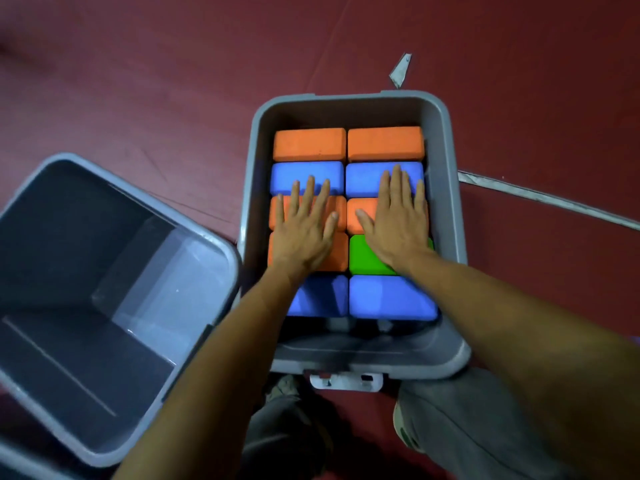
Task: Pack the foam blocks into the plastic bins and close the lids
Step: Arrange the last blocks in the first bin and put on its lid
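Flat grip: left hand (304,226), right hand (396,225) atop ten foam blocks (310,144) in bin (446,150).

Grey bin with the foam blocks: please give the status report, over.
Left hand, right hand flat, pressing the foam blocks. Grey bin packed, uncovered. Second bin open at left, nothing blocking.

No legible text, labels, brands or nos. on any surface in view.

Red floor (138,81), grey tape strips (547,199)
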`<state>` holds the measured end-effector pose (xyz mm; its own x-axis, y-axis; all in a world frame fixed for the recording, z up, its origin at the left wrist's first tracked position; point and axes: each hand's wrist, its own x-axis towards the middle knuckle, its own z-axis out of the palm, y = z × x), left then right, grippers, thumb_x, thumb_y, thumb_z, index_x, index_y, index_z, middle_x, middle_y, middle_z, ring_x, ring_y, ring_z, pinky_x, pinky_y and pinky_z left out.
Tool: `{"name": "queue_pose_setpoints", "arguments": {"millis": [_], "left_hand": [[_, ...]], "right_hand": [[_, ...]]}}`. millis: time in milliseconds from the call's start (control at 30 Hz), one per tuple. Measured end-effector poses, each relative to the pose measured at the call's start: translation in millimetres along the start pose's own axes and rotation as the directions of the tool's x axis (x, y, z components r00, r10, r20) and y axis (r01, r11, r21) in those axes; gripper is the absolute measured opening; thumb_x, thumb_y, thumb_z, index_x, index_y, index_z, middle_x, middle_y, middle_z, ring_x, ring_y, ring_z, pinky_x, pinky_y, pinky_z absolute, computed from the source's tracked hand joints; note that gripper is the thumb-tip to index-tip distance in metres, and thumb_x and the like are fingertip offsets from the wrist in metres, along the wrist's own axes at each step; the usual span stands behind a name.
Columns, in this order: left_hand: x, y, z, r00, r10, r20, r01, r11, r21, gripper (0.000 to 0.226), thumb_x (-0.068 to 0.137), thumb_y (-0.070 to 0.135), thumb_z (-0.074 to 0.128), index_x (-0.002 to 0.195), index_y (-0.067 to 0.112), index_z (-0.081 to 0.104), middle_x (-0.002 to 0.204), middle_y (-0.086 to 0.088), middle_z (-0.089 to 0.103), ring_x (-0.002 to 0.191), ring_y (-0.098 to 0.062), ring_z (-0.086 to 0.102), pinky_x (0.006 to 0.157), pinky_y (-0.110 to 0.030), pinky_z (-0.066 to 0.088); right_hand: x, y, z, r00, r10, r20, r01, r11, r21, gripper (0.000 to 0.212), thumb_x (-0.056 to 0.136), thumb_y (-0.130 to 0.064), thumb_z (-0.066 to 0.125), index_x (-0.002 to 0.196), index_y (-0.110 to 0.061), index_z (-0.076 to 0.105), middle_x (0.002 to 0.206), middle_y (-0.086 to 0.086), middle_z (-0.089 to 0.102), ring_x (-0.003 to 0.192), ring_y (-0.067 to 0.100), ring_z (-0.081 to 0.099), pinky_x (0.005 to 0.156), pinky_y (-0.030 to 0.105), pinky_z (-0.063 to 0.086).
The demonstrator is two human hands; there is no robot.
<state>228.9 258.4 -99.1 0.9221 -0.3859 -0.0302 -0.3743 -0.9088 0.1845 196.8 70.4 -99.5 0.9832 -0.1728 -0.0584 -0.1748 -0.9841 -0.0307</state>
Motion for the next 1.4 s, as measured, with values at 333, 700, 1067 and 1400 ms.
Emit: {"name": "queue_pose_setpoints", "arguments": {"millis": [333, 700, 1067, 1400], "left_hand": [[-24, 18, 31, 0.996, -0.082, -0.037, 0.082, 0.996, 0.016, 0.062, 0.103, 0.05, 0.023, 0.16, 0.028, 0.014, 0.168, -0.003, 0.012, 0.155, -0.028, 0.006, 0.122, -0.054, 0.009], [-19, 15, 24, 0.998, -0.046, 0.049, 0.047, 0.999, -0.018, 0.064, 0.102, 0.052, 0.019, 0.161, 0.028, 0.009, 0.168, -0.003, 0.004, 0.155, -0.031, 0.0, 0.123, -0.056, 0.005], [-97, 26, 14, 0.984, -0.093, 0.152, 0.096, 0.995, -0.013, 0.062, 0.104, 0.052, 0.011, 0.161, 0.031, 0.001, 0.169, -0.001, -0.002, 0.154, -0.031, -0.006, 0.122, -0.056, 0.005], [-89, 30, 31, 0.988, -0.154, 0.023, 0.154, 0.988, 0.008, 0.061, 0.106, 0.048, 0.024, 0.161, 0.032, 0.002, 0.168, 0.0, -0.004, 0.155, -0.027, -0.007, 0.122, -0.055, 0.008]], "right_hand": [[-15, -7, 14, 0.999, 0.043, 0.008, -0.044, 0.998, 0.038, 0.083, 0.097, -0.059, 0.023, 0.156, -0.003, 0.011, 0.163, 0.021, 0.005, 0.152, 0.034, 0.0, 0.12, 0.059, 0.006], [-12, -6, 9, 0.997, 0.051, 0.052, -0.053, 0.998, 0.021, 0.084, 0.097, -0.06, 0.018, 0.156, -0.002, 0.007, 0.163, 0.022, 0.002, 0.152, 0.036, -0.002, 0.119, 0.06, 0.006], [-107, -26, 10, 0.994, 0.024, 0.108, -0.032, 0.997, 0.073, 0.088, 0.096, -0.068, 0.011, 0.158, -0.006, 0.001, 0.164, 0.017, -0.005, 0.152, 0.031, -0.005, 0.121, 0.055, 0.006], [-93, -22, 16, 0.998, -0.014, 0.064, 0.012, 1.0, 0.028, 0.085, 0.098, -0.062, 0.017, 0.157, -0.003, 0.002, 0.163, 0.02, -0.006, 0.152, 0.033, -0.006, 0.119, 0.058, 0.008]]}}
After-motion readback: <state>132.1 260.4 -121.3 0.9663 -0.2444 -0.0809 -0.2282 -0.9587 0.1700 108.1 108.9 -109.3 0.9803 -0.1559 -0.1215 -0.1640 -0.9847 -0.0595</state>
